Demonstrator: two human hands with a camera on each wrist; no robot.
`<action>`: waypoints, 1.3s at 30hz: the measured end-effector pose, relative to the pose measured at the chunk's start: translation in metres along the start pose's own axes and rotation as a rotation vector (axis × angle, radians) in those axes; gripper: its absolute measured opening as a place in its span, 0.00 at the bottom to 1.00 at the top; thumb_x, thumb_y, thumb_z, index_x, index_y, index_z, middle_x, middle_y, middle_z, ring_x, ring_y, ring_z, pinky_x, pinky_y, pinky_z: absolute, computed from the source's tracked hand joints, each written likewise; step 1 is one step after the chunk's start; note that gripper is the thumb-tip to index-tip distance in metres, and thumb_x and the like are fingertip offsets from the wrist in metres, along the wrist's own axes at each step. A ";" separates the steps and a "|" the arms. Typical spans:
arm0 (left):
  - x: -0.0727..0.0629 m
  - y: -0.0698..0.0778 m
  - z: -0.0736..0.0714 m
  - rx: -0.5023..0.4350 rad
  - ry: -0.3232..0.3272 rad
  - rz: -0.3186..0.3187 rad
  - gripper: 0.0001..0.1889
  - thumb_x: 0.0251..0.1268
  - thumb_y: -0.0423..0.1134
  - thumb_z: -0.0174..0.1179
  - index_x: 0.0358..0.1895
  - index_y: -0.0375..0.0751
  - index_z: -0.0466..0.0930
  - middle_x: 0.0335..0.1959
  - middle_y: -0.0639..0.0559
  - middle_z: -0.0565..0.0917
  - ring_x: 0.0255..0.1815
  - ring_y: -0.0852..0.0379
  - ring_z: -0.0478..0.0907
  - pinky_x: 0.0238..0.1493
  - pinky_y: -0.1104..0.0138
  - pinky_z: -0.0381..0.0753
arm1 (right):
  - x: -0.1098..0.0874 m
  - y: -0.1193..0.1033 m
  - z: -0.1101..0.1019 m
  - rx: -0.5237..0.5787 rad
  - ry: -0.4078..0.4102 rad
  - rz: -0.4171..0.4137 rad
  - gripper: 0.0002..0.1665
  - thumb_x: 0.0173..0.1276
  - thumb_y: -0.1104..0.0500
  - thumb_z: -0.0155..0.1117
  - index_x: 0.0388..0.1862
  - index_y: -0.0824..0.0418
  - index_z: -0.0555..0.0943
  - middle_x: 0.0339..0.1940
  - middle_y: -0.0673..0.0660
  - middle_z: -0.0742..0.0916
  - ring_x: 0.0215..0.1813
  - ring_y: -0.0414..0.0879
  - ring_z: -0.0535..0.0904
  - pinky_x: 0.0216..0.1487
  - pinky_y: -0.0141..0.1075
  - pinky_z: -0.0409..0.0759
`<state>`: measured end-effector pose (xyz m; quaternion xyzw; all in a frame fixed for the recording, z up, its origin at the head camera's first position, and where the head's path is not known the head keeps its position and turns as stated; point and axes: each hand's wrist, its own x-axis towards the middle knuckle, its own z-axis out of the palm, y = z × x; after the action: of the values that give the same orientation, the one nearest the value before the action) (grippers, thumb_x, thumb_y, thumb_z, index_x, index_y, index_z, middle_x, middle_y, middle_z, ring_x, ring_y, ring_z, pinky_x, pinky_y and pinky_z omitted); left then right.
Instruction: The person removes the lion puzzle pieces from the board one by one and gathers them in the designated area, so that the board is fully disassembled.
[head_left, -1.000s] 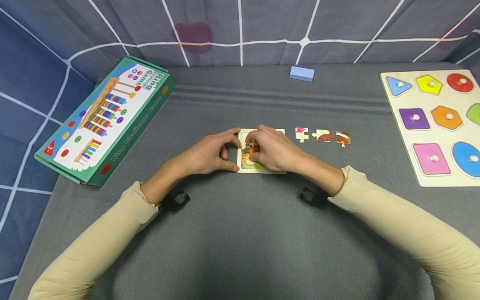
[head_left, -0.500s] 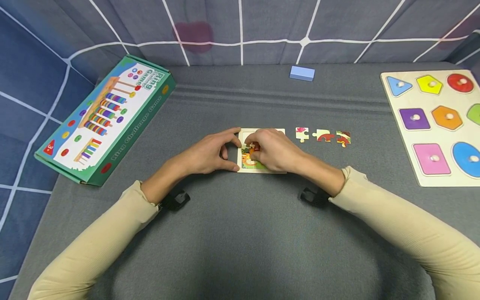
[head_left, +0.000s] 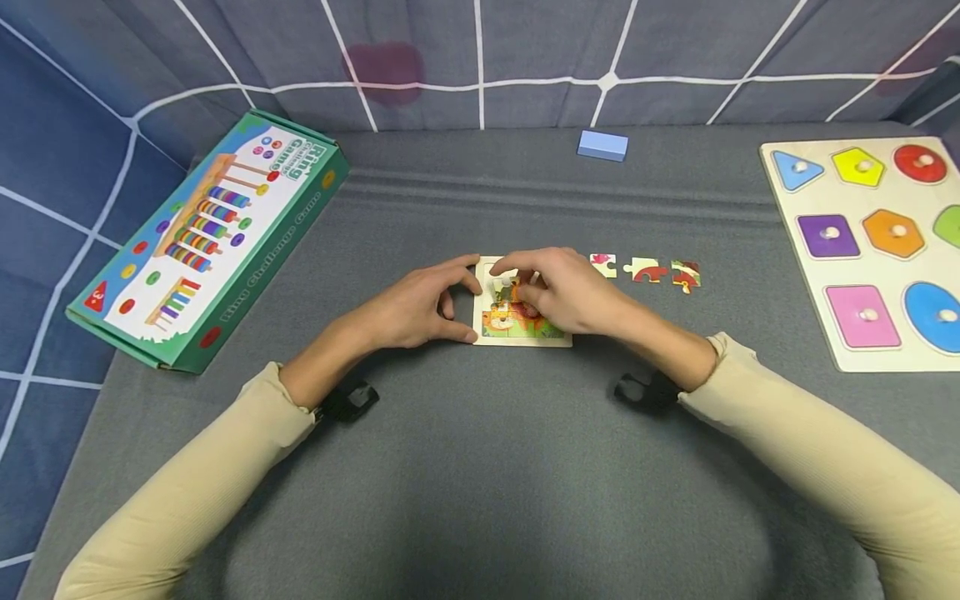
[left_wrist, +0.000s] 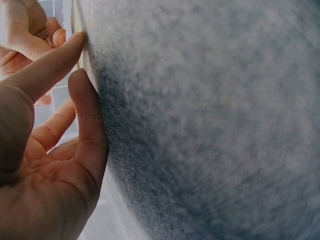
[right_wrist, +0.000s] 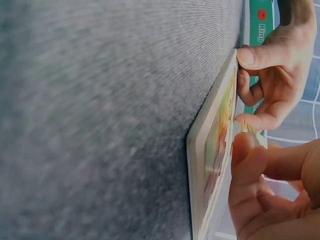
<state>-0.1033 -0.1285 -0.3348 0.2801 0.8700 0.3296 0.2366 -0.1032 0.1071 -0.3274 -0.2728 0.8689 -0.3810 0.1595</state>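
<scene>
A small wooden jigsaw board (head_left: 558, 342), part filled with a lion picture, lies flat in the middle of the table in the head view. My left hand (head_left: 408, 308) holds it by its left side, thumb at the near corner and fingertips toward the far one. Over the board, my right hand (head_left: 573, 292) pinches a puzzle piece (right_wrist: 248, 127) between thumb and finger; only its yellow and green edge shows in the right wrist view. The pale upper part of the board is partly hidden by that hand. Just to the right lie three loose puzzle pieces (head_left: 646, 269) in a row.
A green ring game box (head_left: 217, 242) lies at the left. The shape-knob board (head_left: 862, 258) is on the right. Near the back curtain sits a blue block (head_left: 602, 146). Grey cloth covers the table.
My right hand has shifted right and lifted from the board, uncovering more of the lion picture, with a piece between its fingertips. The left hand keeps its place.
</scene>
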 end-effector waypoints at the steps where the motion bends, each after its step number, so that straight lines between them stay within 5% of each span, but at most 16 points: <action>1: 0.000 0.000 0.000 0.001 0.001 0.001 0.26 0.54 0.39 0.76 0.55 0.40 0.76 0.76 0.45 0.59 0.33 0.57 0.75 0.41 0.62 0.73 | -0.001 0.001 -0.001 0.030 -0.005 0.005 0.21 0.68 0.73 0.57 0.57 0.62 0.81 0.30 0.55 0.83 0.27 0.44 0.79 0.34 0.39 0.76; 7: 0.000 0.001 0.000 0.000 0.004 -0.001 0.26 0.54 0.39 0.76 0.55 0.39 0.76 0.76 0.46 0.59 0.33 0.57 0.75 0.40 0.62 0.73 | -0.007 0.004 -0.004 0.161 -0.050 0.069 0.26 0.67 0.79 0.46 0.59 0.66 0.78 0.32 0.61 0.81 0.27 0.47 0.82 0.28 0.39 0.81; 15: 0.000 0.001 0.000 0.002 0.007 -0.001 0.26 0.53 0.38 0.76 0.55 0.39 0.76 0.77 0.46 0.59 0.33 0.57 0.74 0.40 0.62 0.72 | -0.009 0.004 -0.006 -0.159 -0.021 0.061 0.22 0.63 0.73 0.58 0.56 0.65 0.82 0.35 0.57 0.82 0.36 0.49 0.73 0.39 0.42 0.70; 22: 0.001 0.000 0.002 0.009 0.014 0.000 0.27 0.53 0.38 0.76 0.55 0.39 0.76 0.77 0.45 0.59 0.33 0.57 0.74 0.39 0.63 0.73 | -0.009 0.000 -0.007 -0.267 -0.056 0.086 0.23 0.60 0.69 0.66 0.57 0.65 0.82 0.37 0.57 0.80 0.35 0.50 0.71 0.35 0.41 0.68; 39: 0.001 0.000 0.002 0.015 0.013 0.006 0.26 0.53 0.37 0.76 0.55 0.38 0.76 0.76 0.44 0.59 0.33 0.57 0.74 0.39 0.63 0.73 | -0.027 0.005 -0.018 -0.200 0.059 0.029 0.18 0.66 0.63 0.65 0.55 0.60 0.80 0.33 0.51 0.82 0.29 0.45 0.72 0.32 0.41 0.68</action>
<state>-0.1033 -0.1271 -0.3367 0.2825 0.8731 0.3255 0.2279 -0.0918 0.1362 -0.3175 -0.2634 0.9108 -0.2979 0.1111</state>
